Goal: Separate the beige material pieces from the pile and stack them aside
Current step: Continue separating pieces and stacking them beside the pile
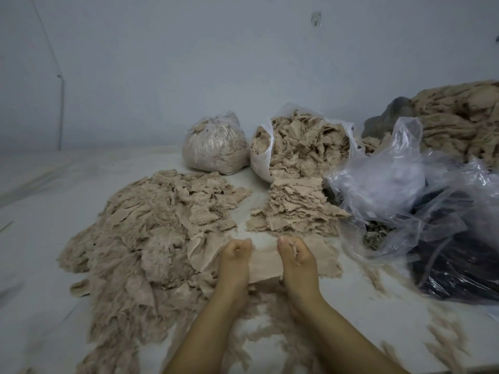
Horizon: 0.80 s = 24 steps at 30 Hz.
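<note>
Hands are being held close together at lower centre of the frame, both clenched on one beige piece (266, 261). The left hand (234, 259) is gripping the piece's left end, fingers curled under and thumb on top; the right hand (295, 259) is gripping its right end the same way. The piece is being held stretched flat between the two fists, just above the bench (40, 190).

The loose pile (145, 238) of beige scraps is being seen spread across the left and centre of the frame, ragged and fluffy, with its near edge touching the left hand. A neater stack (294, 209) of flat beige pieces is lying right of centre, just beyond the hands and apart from the pile by a narrow strip of bare white surface.

Behind the stack, an open white bag (259, 160) is lying tipped toward the camera, beige scraps spilling from its mouth onto the stack's far edge. A tied clear bag (213, 147) of the same material is standing just left of it. At right of the frame, crumpled clear plastic (391, 182) is lying over dark material (453, 268). At upper right, a large beige heap (459, 122) is being seen against the pale wall (189, 63).
</note>
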Each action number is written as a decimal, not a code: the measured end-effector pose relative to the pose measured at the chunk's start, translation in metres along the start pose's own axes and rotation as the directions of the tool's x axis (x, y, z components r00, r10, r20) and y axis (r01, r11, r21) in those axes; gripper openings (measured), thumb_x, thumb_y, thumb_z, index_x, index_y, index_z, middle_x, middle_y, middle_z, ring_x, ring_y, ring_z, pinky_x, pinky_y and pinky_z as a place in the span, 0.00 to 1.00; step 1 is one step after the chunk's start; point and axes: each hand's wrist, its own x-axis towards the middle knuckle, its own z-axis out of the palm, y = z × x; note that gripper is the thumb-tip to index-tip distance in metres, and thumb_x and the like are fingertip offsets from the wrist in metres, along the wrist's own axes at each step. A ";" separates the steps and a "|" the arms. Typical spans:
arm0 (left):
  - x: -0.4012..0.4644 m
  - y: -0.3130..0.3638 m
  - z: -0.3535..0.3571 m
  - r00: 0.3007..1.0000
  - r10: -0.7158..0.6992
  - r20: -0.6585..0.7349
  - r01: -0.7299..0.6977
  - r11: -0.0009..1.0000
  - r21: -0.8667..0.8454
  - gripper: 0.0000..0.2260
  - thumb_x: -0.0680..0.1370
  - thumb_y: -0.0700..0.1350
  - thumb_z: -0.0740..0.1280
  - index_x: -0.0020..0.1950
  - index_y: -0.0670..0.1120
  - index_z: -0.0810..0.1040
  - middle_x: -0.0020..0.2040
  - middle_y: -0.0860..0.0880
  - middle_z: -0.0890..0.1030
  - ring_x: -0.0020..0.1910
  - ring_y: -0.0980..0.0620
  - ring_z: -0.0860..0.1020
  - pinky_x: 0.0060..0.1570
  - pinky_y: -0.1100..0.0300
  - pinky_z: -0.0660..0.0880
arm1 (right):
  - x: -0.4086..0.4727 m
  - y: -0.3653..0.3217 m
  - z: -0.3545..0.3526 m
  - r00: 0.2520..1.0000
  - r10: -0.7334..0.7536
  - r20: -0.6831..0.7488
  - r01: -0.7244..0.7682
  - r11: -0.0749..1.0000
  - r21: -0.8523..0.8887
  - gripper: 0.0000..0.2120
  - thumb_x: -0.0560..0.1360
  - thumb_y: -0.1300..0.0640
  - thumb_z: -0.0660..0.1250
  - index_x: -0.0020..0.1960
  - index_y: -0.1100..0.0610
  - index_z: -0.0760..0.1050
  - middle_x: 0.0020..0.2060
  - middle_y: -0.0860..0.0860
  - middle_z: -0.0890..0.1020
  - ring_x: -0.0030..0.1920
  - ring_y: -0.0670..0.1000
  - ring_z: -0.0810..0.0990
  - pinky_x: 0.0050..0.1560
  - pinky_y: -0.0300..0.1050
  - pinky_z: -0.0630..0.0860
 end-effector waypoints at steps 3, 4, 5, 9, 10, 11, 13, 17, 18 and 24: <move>0.012 0.000 -0.013 0.997 0.013 -0.079 -0.016 0.999 -0.034 0.11 0.81 0.48 0.61 0.42 0.44 0.73 0.36 0.46 0.75 0.33 0.50 0.73 0.33 0.58 0.71 | 0.000 -0.002 -0.010 0.999 0.019 -0.047 -0.016 0.998 0.066 0.10 0.79 0.54 0.63 0.44 0.59 0.75 0.32 0.51 0.78 0.33 0.48 0.76 0.33 0.41 0.72; 0.014 0.000 -0.017 0.998 0.005 -0.066 -0.006 1.000 -0.022 0.12 0.81 0.50 0.60 0.41 0.44 0.72 0.34 0.47 0.73 0.28 0.52 0.70 0.28 0.61 0.68 | 0.001 -0.003 -0.012 0.999 0.030 -0.038 -0.026 0.996 0.086 0.09 0.79 0.54 0.63 0.44 0.58 0.76 0.32 0.49 0.79 0.33 0.47 0.77 0.32 0.40 0.72; 0.014 0.001 -0.019 0.999 -0.007 -0.036 0.007 1.000 0.000 0.14 0.81 0.51 0.60 0.40 0.45 0.71 0.31 0.48 0.71 0.24 0.54 0.66 0.23 0.63 0.64 | 0.001 -0.004 -0.013 0.999 0.032 -0.016 -0.030 0.995 0.100 0.09 0.79 0.54 0.63 0.44 0.57 0.77 0.32 0.48 0.80 0.33 0.46 0.78 0.31 0.39 0.73; 0.009 0.006 -0.024 0.966 -0.186 0.181 0.175 0.982 0.071 0.26 0.75 0.67 0.58 0.47 0.45 0.79 0.23 0.53 0.71 0.18 0.58 0.65 0.18 0.68 0.59 | 0.000 -0.009 -0.012 0.996 0.009 0.093 -0.022 0.990 0.138 0.08 0.77 0.54 0.64 0.44 0.57 0.77 0.33 0.50 0.80 0.35 0.49 0.79 0.36 0.41 0.75; 0.008 0.008 -0.025 0.936 -0.227 0.268 0.212 0.974 0.084 0.29 0.72 0.70 0.58 0.48 0.45 0.81 0.23 0.53 0.69 0.18 0.57 0.63 0.18 0.68 0.58 | 0.001 -0.011 -0.012 0.990 0.013 0.142 -0.035 0.988 0.152 0.08 0.76 0.54 0.65 0.45 0.58 0.77 0.35 0.52 0.80 0.37 0.51 0.78 0.39 0.44 0.75; 0.007 0.008 -0.025 0.906 -0.242 0.347 0.229 0.970 0.079 0.30 0.70 0.71 0.60 0.47 0.46 0.83 0.23 0.52 0.68 0.18 0.57 0.61 0.18 0.68 0.56 | 0.000 -0.013 -0.012 0.980 0.025 0.197 -0.057 0.986 0.159 0.08 0.75 0.53 0.66 0.46 0.59 0.78 0.36 0.54 0.80 0.38 0.52 0.78 0.39 0.46 0.75; 0.004 0.008 -0.024 0.905 -0.189 0.381 0.202 0.979 0.004 0.22 0.70 0.64 0.67 0.44 0.44 0.82 0.23 0.51 0.71 0.17 0.56 0.64 0.18 0.69 0.58 | 0.000 -0.015 -0.014 0.960 0.044 0.275 -0.090 0.984 0.156 0.09 0.73 0.53 0.67 0.46 0.60 0.78 0.35 0.54 0.81 0.36 0.52 0.79 0.35 0.44 0.75; 0.011 0.009 -0.023 0.991 -0.061 0.119 0.076 0.989 -0.128 0.10 0.77 0.48 0.67 0.42 0.43 0.80 0.28 0.48 0.80 0.22 0.53 0.76 0.20 0.66 0.68 | -0.004 -0.008 -0.013 0.977 0.014 0.211 -0.029 0.997 0.071 0.07 0.76 0.59 0.67 0.40 0.60 0.78 0.31 0.48 0.80 0.32 0.46 0.77 0.32 0.37 0.73; 0.014 0.008 -0.025 0.997 -0.029 0.072 0.035 0.996 -0.087 0.10 0.78 0.47 0.66 0.40 0.44 0.80 0.29 0.48 0.79 0.23 0.53 0.75 0.21 0.65 0.69 | -0.004 -0.006 -0.015 0.982 0.010 0.189 -0.022 0.998 0.064 0.07 0.76 0.60 0.67 0.39 0.60 0.78 0.31 0.48 0.80 0.32 0.45 0.77 0.32 0.37 0.72; 0.026 0.006 -0.048 0.974 0.212 -0.076 -0.195 0.962 0.190 0.17 0.80 0.55 0.59 0.35 0.48 0.71 0.30 0.51 0.73 0.30 0.51 0.70 0.31 0.61 0.66 | 0.003 -0.006 -0.032 0.973 0.025 0.228 -0.019 0.999 -0.026 0.08 0.74 0.53 0.68 0.39 0.56 0.78 0.29 0.46 0.79 0.32 0.45 0.77 0.33 0.35 0.72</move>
